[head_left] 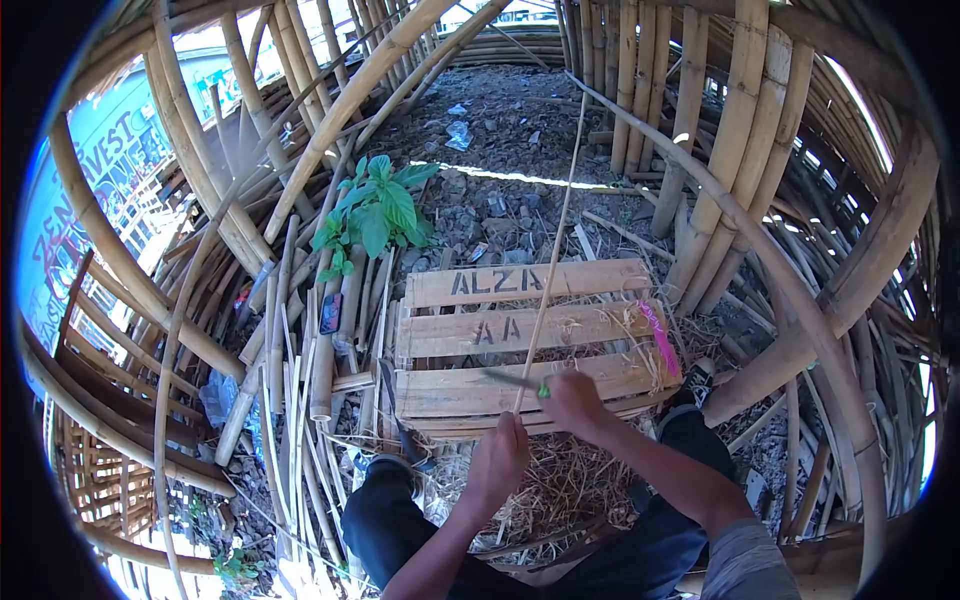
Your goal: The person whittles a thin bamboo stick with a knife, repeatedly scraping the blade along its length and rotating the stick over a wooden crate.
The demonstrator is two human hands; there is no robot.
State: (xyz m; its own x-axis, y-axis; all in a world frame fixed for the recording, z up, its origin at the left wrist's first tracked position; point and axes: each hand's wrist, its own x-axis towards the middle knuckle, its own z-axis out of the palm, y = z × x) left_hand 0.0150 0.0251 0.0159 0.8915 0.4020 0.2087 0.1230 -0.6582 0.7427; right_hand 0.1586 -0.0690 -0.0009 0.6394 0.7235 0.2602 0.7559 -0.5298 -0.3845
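Note:
A long thin bamboo strip (556,238) runs up and away from my left hand (499,462), whose fingers are wrapped round its near end. My right hand (577,402) grips a knife (512,379) by its green handle. The blade points left and crosses the strip just above my left hand. Both hands are over the near edge of a wooden slatted crate (480,394) stencilled "ALZA" and "AA". A pink mark (658,338) shows on its right end.
Bamboo poles (730,150) stand at the right, and cut bamboo pieces (300,400) lie at the left beside a phone (331,313). A leafy green plant (375,212) grows behind the crate. Straw shavings (560,480) cover the ground between my legs. A dark curved tool (398,415) leans at the crate's left.

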